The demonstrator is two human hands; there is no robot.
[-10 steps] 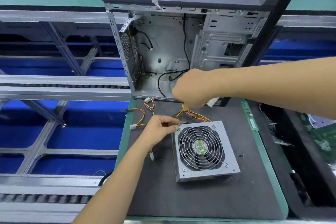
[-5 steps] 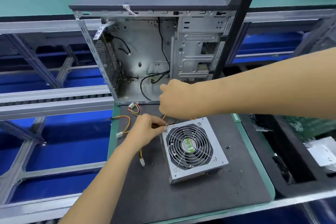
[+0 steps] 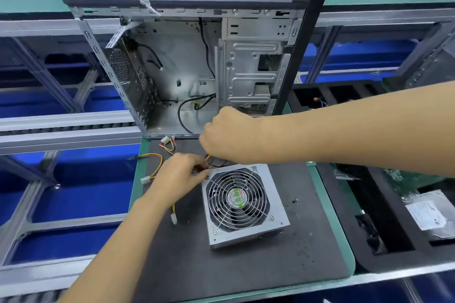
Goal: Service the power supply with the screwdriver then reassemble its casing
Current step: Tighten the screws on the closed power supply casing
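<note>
A silver power supply (image 3: 275, 209) with a round fan grille lies fan-up on the dark foam mat (image 3: 221, 265). Its yellow, red and black cable bundle (image 3: 157, 157) spreads to the left with white plugs. My left hand (image 3: 182, 174) pinches the wires at the unit's far left corner. My right hand (image 3: 226, 138) is curled into a fist just above that corner, gripping the cable bundle; its fingertips are hidden. Behind stands the open computer case (image 3: 187, 56), emptied to bare metal. No screwdriver is visible.
Two small dark screws (image 3: 295, 202) lie on the mat right of the power supply. A black foam tray (image 3: 394, 216) at the right holds a hard drive (image 3: 428, 216) and a circuit board. Blue bins and conveyor rails run along the left.
The view has shifted, so the case and power supply sit further left in frame. Both hands stay at the wires by the unit's corner, the right fist now slightly nearer the left hand.
</note>
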